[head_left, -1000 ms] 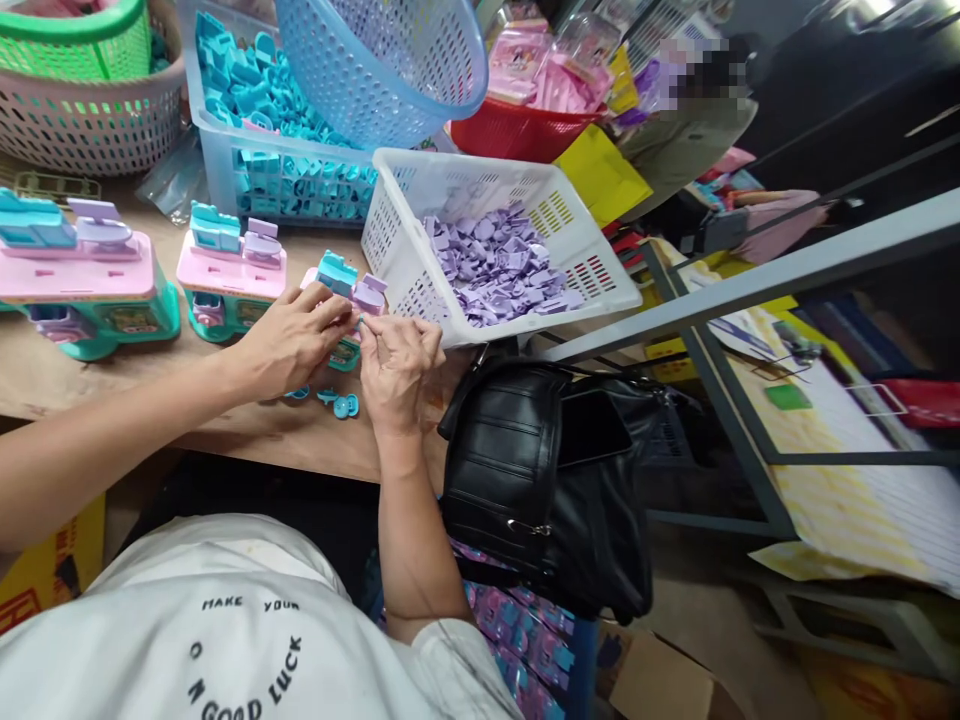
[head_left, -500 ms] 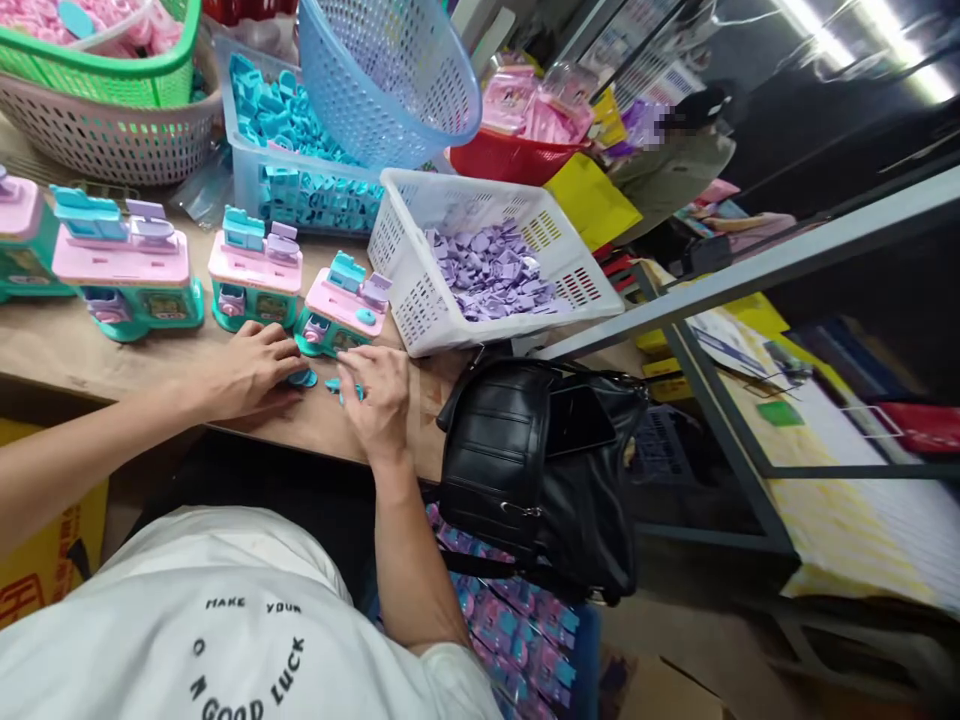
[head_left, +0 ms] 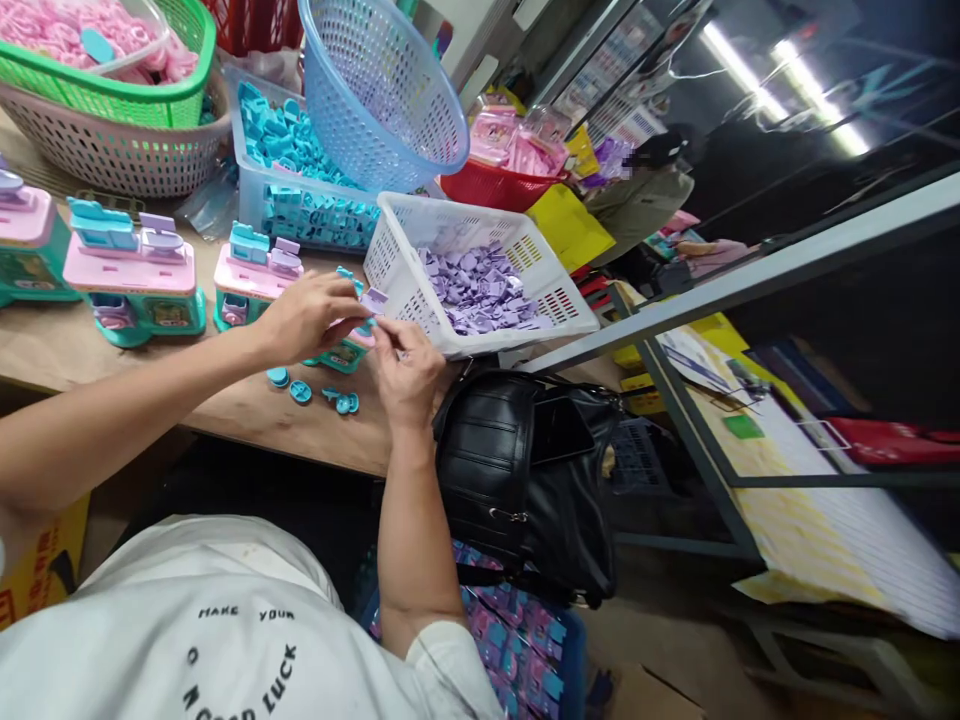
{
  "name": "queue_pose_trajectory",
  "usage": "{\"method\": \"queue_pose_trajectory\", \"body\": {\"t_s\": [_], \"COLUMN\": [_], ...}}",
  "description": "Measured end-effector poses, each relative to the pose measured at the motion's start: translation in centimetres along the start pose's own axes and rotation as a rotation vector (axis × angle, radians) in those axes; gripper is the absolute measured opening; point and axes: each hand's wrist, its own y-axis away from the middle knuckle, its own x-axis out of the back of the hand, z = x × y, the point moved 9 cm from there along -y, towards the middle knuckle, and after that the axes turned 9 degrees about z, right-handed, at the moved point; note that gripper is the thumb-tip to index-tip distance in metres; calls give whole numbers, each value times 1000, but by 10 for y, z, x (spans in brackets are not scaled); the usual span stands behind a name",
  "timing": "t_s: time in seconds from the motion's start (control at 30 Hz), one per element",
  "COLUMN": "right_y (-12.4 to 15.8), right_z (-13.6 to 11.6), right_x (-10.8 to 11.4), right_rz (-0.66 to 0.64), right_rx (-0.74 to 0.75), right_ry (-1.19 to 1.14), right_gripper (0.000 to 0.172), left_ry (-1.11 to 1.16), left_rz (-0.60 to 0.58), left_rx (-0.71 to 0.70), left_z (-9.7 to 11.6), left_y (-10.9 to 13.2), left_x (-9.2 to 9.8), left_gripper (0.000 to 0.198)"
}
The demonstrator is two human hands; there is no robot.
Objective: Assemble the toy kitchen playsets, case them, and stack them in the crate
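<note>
My left hand (head_left: 307,315) curls over the top of a pink and teal toy unit (head_left: 345,350) standing on the wooden table (head_left: 247,410), gripping it. My right hand (head_left: 405,365) is beside it, fingers pinched at the toy's lilac part near its right end; what the pinch holds is too small to name. Several small teal pieces (head_left: 311,388) lie on the table just in front of the toy. Two more finished toy units (head_left: 135,275) (head_left: 255,275) stand in a row to the left.
A white basket of lilac parts (head_left: 480,290) sits right of my hands. Behind are a blue crate of teal parts (head_left: 300,175), a tipped blue basket (head_left: 382,90), and a green basket of pink parts (head_left: 112,60). A black bag (head_left: 517,470) hangs at the table edge.
Both hands rose from the teal pieces on the table to the nearest toy unit. The left hand now covers its top and the right pinches at its right end.
</note>
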Motion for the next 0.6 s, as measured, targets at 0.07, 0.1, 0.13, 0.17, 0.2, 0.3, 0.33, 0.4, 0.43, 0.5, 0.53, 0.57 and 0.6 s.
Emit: {"method": "queue_pose_trajectory", "body": {"t_s": [0.07,0.1,0.13,0.17,0.2,0.3,0.33,0.4,0.43,0.5,0.53,0.57,0.6], "right_y": [-11,-14,-15,-14,-13,-7,-6,-5,-5,-5,-5,-5,-5], "right_z": [13,18,23,26,28,28,28,27,27,27,27,28,30], "right_x": [0,-2,-5,-8,-10,-13,-13,-13,-13,-13,-14,-14,-15], "right_rz": [17,14,9,2,-2,-3,-3,-2,0,4,3,2,-1], "right_rx": [14,17,20,25,32,56,64,81,91,107,110,109,104], "right_ry": [71,86,90,89,89,96,94,77,69,78,93,110,125], "right_gripper": [28,28,28,28,28,28,28,29,29,30,31,32,32], "left_ry": [-32,-47,-56,-59,-55,-42,-39,-27,-14,8,8,1,-11], "left_rz": [-37,-57,-74,-84,-86,-63,-54,-31,-18,5,12,14,13], "left_rx": [-25,-36,-44,-50,-54,-71,-79,-84,-81,-79,-81,-86,-91], "left_z": [-7,-10,-13,-16,-17,-19,-18,-19,-19,-20,-21,-21,-21], "left_y": [-17,-22,-25,-25,-23,-15,-13,-10,-10,-9,-9,-9,-9], "left_x": [-13,-19,-23,-26,-28,-28,-27,-26,-26,-25,-25,-26,-26], "left_gripper": [31,31,31,32,32,31,30,30,30,30,30,30,30]}}
